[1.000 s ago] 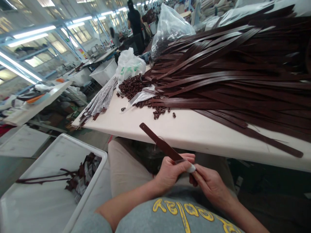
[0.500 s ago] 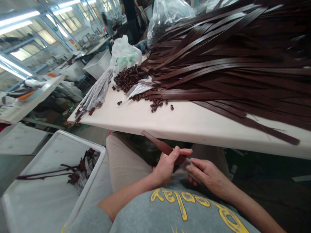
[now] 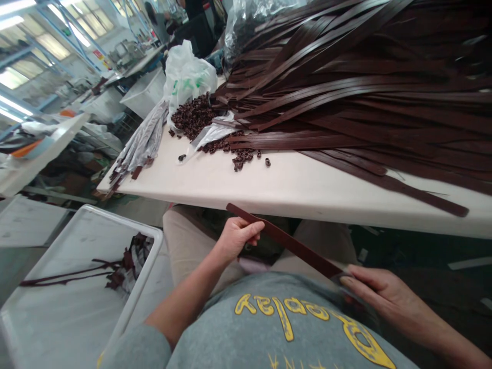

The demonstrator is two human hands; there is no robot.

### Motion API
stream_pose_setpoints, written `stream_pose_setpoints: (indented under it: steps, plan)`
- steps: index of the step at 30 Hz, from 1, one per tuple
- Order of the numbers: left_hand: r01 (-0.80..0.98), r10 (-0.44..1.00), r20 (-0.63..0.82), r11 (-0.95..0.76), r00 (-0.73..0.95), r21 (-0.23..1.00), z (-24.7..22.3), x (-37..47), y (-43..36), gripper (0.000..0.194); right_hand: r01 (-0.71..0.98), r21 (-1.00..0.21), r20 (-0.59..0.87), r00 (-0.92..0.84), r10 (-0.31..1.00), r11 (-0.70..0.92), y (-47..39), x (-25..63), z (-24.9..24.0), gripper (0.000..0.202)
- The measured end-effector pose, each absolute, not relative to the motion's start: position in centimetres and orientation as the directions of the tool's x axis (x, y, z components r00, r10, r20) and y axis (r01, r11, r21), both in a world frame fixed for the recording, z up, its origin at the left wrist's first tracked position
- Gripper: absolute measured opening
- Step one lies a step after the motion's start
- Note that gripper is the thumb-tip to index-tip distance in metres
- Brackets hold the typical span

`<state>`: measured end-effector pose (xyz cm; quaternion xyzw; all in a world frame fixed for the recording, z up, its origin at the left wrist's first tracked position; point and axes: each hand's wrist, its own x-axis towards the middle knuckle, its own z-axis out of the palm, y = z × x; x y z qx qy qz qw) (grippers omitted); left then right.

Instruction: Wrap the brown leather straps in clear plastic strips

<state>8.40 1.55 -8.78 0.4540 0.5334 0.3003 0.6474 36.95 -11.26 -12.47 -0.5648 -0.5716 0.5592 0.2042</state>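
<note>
A dark brown leather strap (image 3: 294,245) stretches slantwise over my lap, below the table's front edge. My left hand (image 3: 239,238) is closed around it close to its upper left end, thumb on top. At the lower right end, my right hand (image 3: 371,289) pinches a clear plastic sleeve (image 3: 342,277) with the strap running into it. The fingers under that hand are partly blurred, and the strap's far end is hidden there.
Many brown straps (image 3: 365,113) are heaped on the white table (image 3: 215,182). Small brown loops (image 3: 192,115) lie beside a white plastic bag (image 3: 188,74). Plastic-sleeved straps (image 3: 142,136) rest at the left corner. A white bin (image 3: 49,297) with brown scraps (image 3: 132,261) stands at my left.
My hands have moved apart, the left one up and left, the right one down and right. More of the strap now shows stretched between them. The view has shifted slightly.
</note>
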Motion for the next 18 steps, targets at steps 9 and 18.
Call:
stream_pose_setpoints:
  steps: [9,18]
  plan:
    - [-0.27,0.868,-0.419,0.485,0.268,0.832,-8.2,9.0,0.1,0.043,0.862,-0.397,0.376,-0.161,0.913,0.316,-11.4,38.6,-14.8,0.027]
    - [-0.113,0.898,-0.375,0.407,0.228,0.906,-8.0,8.3,-0.2,0.036,0.946,-0.286,0.418,-0.022,0.908,0.155,-12.1,39.6,-16.3,0.03]
